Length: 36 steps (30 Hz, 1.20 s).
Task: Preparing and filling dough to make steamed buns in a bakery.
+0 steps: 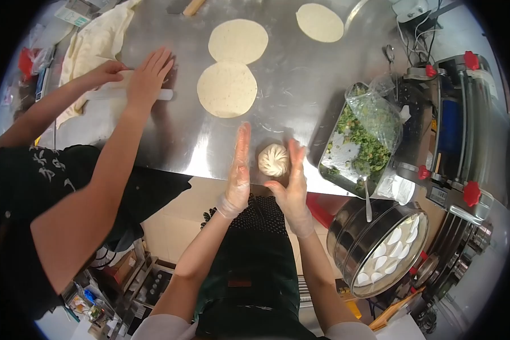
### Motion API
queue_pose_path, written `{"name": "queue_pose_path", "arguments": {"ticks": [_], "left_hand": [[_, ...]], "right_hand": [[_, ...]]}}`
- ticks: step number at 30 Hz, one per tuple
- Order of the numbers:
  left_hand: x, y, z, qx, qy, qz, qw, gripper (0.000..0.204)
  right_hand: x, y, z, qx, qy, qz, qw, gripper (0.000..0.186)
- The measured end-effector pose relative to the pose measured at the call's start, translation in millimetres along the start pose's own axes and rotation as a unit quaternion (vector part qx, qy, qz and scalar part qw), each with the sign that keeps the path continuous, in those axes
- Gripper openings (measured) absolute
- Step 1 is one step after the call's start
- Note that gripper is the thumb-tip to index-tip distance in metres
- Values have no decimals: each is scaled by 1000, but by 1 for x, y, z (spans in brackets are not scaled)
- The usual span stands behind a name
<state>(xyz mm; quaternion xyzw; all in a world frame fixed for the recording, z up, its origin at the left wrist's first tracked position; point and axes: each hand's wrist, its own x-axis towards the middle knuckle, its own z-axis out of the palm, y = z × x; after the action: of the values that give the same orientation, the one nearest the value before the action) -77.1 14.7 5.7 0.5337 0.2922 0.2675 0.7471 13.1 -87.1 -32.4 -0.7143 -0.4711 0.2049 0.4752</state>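
Pale, pleated dough bun (273, 160) sits on the steel worktop (303, 79) between the left hand (239, 174) and right hand (292, 188), fingers extended, hands apart; 2 touching dough rounds (227, 90) lie beyond.

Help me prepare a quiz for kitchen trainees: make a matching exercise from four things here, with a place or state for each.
1. Pleated bun
2. Metal tray
3. White rolling pin
4. Round metal container

A. Under a co-worker's hand
B. Holds white crescent-shaped pieces
C. Between the person's left hand and right hand
D. Holds a chopped green mixture

Pairs: 1-C, 2-D, 3-A, 4-B
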Motion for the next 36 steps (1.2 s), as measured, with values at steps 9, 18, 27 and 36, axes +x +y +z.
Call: {"name": "queue_pose_path", "arguments": {"ticks": [9, 18, 27, 36], "left_hand": [[-6, -18, 15, 12, 26, 26, 999, 102], [-23, -38, 14, -19, 55, 59, 997, 101], [-25, -40, 10, 12, 24, 24, 999, 102], [-14, -19, 31, -27, 92, 27, 995, 96]], "right_hand": [[18, -27, 13, 324, 72, 135, 934, 101], [15, -28, 19, 300, 95, 175, 933, 107], [22, -30, 19, 300, 85, 207, 927, 109], [20, -25, 11, 306, 85, 158, 935, 96]]}}
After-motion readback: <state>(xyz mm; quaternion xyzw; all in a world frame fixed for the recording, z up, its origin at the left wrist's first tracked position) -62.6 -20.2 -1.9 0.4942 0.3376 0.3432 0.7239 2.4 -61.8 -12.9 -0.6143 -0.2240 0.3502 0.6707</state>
